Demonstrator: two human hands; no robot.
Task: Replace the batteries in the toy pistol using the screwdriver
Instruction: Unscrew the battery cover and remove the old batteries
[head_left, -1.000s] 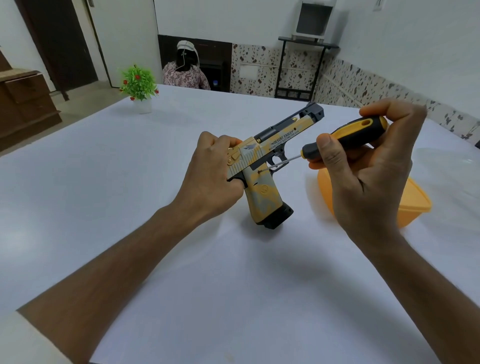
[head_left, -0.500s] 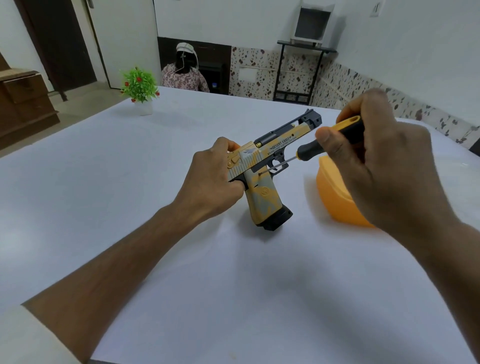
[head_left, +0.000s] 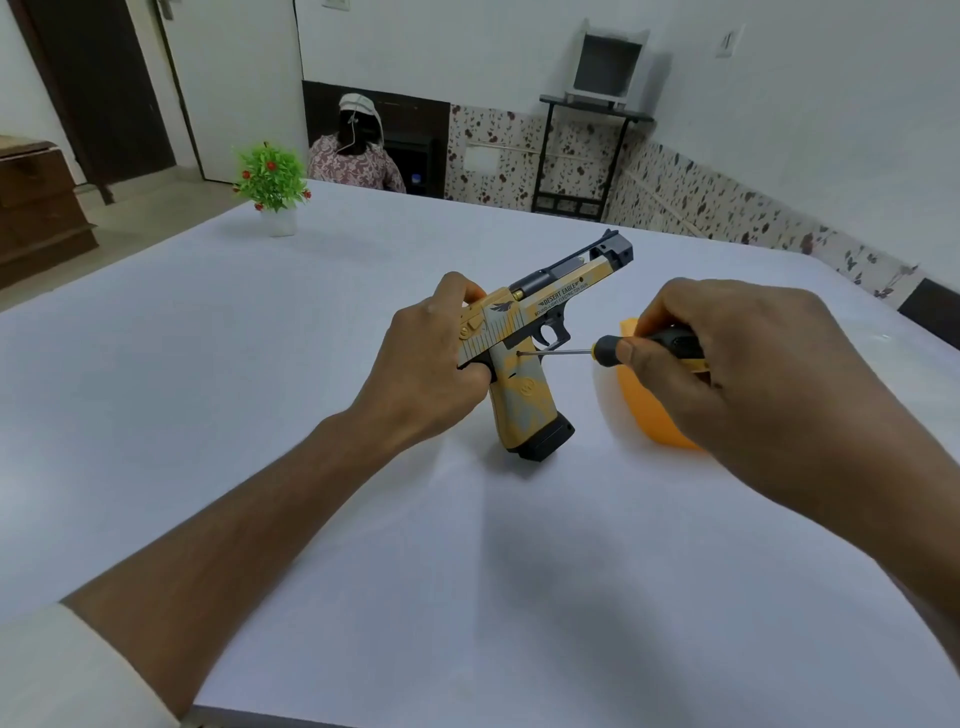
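Observation:
A yellow, grey and black toy pistol stands on its black grip base on the white table, barrel pointing up and to the right. My left hand grips the rear of its slide and the back of the grip. My right hand holds a screwdriver with a black and yellow handle, most of the handle hidden under my fingers. Its thin metal shaft runs leftward and the tip touches a small hole at the top of the pistol's grip.
An orange plastic container sits on the table behind my right hand, partly hidden by it. A small potted plant stands at the far left of the table. A person sits beyond the far edge.
My right hand has rolled over and lowered, bringing the screwdriver from a slant to nearly level. Its tip has moved from the trigger area down to the hole in the grip.

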